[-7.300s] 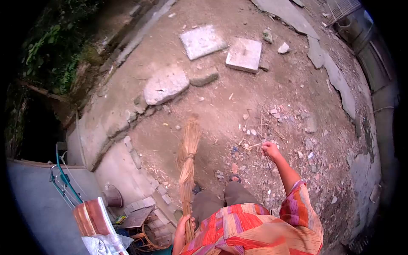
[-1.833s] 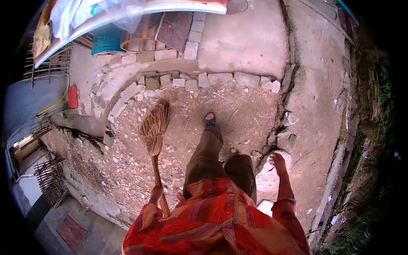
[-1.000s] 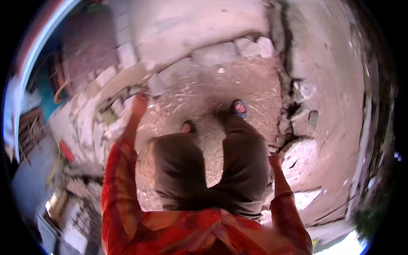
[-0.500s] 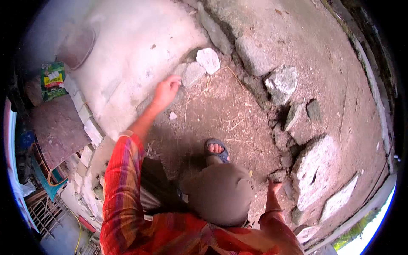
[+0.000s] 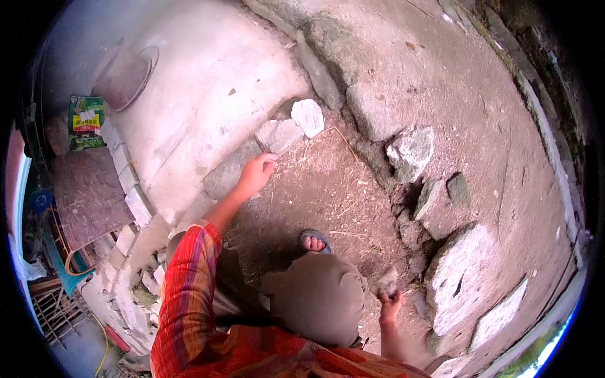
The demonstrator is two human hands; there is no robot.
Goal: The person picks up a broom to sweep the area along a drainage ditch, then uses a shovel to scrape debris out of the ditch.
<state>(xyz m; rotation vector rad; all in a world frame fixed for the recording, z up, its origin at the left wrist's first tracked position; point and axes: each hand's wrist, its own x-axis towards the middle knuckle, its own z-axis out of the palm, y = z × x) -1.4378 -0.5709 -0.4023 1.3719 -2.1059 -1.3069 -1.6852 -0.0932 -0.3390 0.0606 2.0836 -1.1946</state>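
Observation:
My right hand (image 5: 391,307) grips a small greyish stone (image 5: 385,281) beside my knee; the stone is smeared by motion. Over the dirt (image 5: 302,195), my left hand (image 5: 257,174) is closed, thumb and fingers together, and whatever may be in it is too small to make out. Just past its fingertips lies a flat grey stone (image 5: 279,135), with a whiter stone (image 5: 308,118) against it. A larger grey slab (image 5: 232,170) sits along the edge behind that hand.
To the right runs a row of rough rocks, including a large pale rock (image 5: 463,277) and a white-grey rock (image 5: 411,151). On the left are a green packet (image 5: 86,123), a brown board (image 5: 91,195) and a round basin (image 5: 126,79). My sandalled foot (image 5: 313,242) stands on the dirt.
My right hand has brought the stone from near the rocks leftward, closer to my knee. The left hand has drawn slightly nearer to me relative to the flat stone. The view has tilted.

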